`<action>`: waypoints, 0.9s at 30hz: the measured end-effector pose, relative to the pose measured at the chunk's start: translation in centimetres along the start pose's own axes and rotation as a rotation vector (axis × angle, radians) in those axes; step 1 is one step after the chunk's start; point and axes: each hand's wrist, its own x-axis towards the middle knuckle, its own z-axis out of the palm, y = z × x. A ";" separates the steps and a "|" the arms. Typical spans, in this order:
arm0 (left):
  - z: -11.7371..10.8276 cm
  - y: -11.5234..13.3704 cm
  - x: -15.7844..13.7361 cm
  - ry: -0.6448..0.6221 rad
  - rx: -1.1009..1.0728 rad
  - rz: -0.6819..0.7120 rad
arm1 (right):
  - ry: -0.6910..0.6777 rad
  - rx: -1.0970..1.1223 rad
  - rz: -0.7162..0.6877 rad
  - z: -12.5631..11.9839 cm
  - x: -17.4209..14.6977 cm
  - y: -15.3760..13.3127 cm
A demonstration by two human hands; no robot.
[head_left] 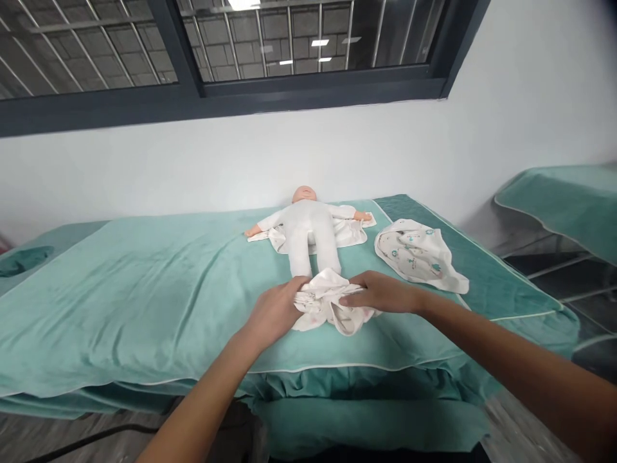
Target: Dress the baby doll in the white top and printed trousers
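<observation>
A baby doll (311,218) with a white cloth body lies on its back, arms spread and legs pointing toward me. Under its torso and arms is a spread white baby shirt (351,233). Bunched at the doll's feet is a white printed baby garment (328,297); its folds hide the feet, and I cannot tell whether they are inside it. My left hand (274,313) is closed on the garment's left side, thumb on top. My right hand (385,291) grips the right side, fingers partly in the folds.
A white printed cloth piece (414,254) lies right of the doll. Everything rests on a bed with a green cover (168,289), against a white wall below a dark-framed window (308,93). Another green-covered bed (569,199) stands at the right. A black cable (96,439) runs along the floor.
</observation>
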 end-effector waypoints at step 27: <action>-17.0 9.7 2.1 -0.427 0.063 0.151 | 0.295 -0.430 -0.440 -8.6 -5.2 -14.7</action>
